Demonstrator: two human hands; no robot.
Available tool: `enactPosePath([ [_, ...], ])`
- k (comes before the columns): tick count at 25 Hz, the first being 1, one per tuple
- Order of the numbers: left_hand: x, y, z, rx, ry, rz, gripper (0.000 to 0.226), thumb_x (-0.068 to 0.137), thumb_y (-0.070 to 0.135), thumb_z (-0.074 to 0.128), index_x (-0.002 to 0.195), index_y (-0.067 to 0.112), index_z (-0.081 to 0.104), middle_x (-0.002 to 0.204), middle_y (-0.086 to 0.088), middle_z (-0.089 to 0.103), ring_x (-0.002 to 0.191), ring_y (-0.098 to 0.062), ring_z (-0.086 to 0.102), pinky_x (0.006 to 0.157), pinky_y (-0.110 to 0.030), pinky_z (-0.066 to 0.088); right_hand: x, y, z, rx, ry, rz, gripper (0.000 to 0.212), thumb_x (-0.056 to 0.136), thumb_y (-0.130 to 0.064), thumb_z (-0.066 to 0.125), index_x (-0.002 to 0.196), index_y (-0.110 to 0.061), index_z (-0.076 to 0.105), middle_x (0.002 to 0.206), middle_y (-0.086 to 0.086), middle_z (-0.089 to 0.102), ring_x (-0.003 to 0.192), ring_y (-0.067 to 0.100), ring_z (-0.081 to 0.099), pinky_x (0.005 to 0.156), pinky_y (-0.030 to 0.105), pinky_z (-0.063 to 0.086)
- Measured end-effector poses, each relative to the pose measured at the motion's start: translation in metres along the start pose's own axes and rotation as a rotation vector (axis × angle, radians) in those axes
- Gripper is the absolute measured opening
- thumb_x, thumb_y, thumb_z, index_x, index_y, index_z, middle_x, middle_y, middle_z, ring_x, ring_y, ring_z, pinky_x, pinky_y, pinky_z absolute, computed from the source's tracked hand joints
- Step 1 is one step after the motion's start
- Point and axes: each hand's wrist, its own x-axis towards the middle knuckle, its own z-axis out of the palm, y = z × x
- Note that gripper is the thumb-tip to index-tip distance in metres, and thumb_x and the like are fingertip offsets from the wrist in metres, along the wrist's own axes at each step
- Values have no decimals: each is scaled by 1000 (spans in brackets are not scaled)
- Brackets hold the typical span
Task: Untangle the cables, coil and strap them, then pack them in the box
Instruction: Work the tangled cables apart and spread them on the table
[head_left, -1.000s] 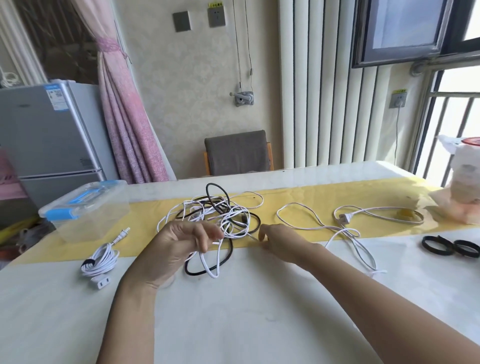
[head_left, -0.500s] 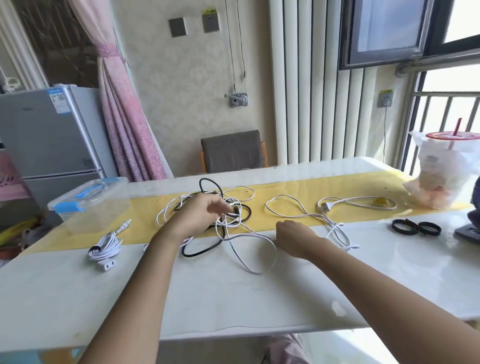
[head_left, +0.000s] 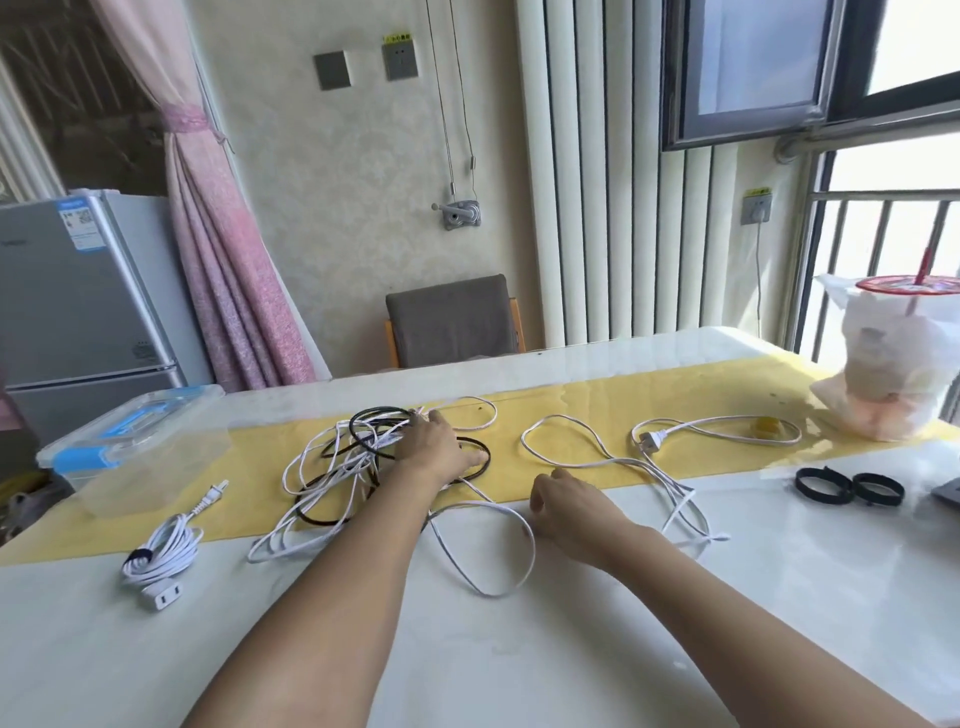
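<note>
The left hand (head_left: 441, 447) lies on the tangle (head_left: 353, 467) with its fingers fairly straight; I cannot tell whether it nips a strand. The right hand (head_left: 566, 506), just right of the tangle, curls its fingers onto a white loop (head_left: 498, 590) trailing from it and seems to pinch it. The cables look light, limp and slick, and likely to snag at crossings. They are best held near a free plug. The box (head_left: 130, 441) sits left of the tangle and the straps (head_left: 847, 486) far right, on the bench (head_left: 571, 649).
</note>
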Motion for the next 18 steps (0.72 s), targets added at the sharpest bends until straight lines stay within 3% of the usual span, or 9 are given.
enactPosePath([
  [3, 18, -7, 6, 93, -68, -136, 59, 80, 49, 65, 123, 10, 55, 128, -10, 55, 119, -26, 53, 89, -32, 45, 20, -2, 1, -24, -5, -21, 26, 96, -24, 50, 114, -6, 56, 118, 14, 53, 106, 32, 54, 84, 33, 42],
  [5, 27, -18, 3, -80, -83, -158, 33, 83, 40, 64, 99, 11, 61, 105, -10, 62, 106, -27, 60, 77, -29, 45, 31, -4, 2, -81, -36, -31, 25, 97, -20, 45, 112, -3, 55, 118, 16, 54, 108, 32, 53, 83, 33, 41],
  [7, 39, -29, -7, -495, -24, -246, 23, 83, 31, 64, 83, 8, 57, 88, -12, 57, 85, -27, 61, 65, -25, 41, 40, -8, 3, -110, -72, -36, 25, 98, -11, 39, 116, 2, 49, 120, 19, 53, 110, 32, 53, 80, 34, 39],
  [10, 57, -44, -41, -1460, 116, -293, 13, 82, 3, 52, 71, 4, 58, 75, -13, 59, 54, -18, 62, 45, -18, 43, 57, -10, -3, 21, 59, 40, 24, 99, -7, 36, 121, 2, 40, 110, 19, 58, 94, 35, 56, 67, 34, 37],
  [11, 60, -50, -55, -1750, 115, -259, 23, 83, -3, 44, 68, 4, 60, 74, -11, 60, 59, -18, 64, 46, -19, 47, 62, -11, -11, 90, 154, 74, 22, 99, -7, 36, 119, -3, 41, 104, 17, 59, 86, 34, 55, 63, 32, 35],
  [13, 61, -68, -77, -2103, 49, -160, 43, 81, -7, 32, 68, 8, 69, 85, -6, 64, 84, -22, 65, 66, -31, 52, 69, -7, -34, 136, 363, 105, 24, 96, -4, 36, 113, -13, 50, 98, 14, 61, 80, 33, 55, 58, 33, 35],
  [15, 48, -82, -85, -2126, 11, -34, 48, 69, -8, 34, 76, 15, 76, 99, 2, 68, 97, -28, 62, 82, -39, 50, 70, 4, -59, 122, 538, 115, 29, 93, -2, 37, 108, -17, 56, 95, 13, 62, 76, 32, 54, 57, 32, 34],
  [18, 20, -110, -63, -2043, 25, -51, 49, 53, -6, 34, 76, 12, 74, 87, 3, 74, 83, -26, 66, 63, -37, 56, 65, 29, -87, 190, 697, 188, 29, 91, 1, 38, 105, -11, 59, 98, 19, 64, 83, 35, 54, 63, 34, 35],
])
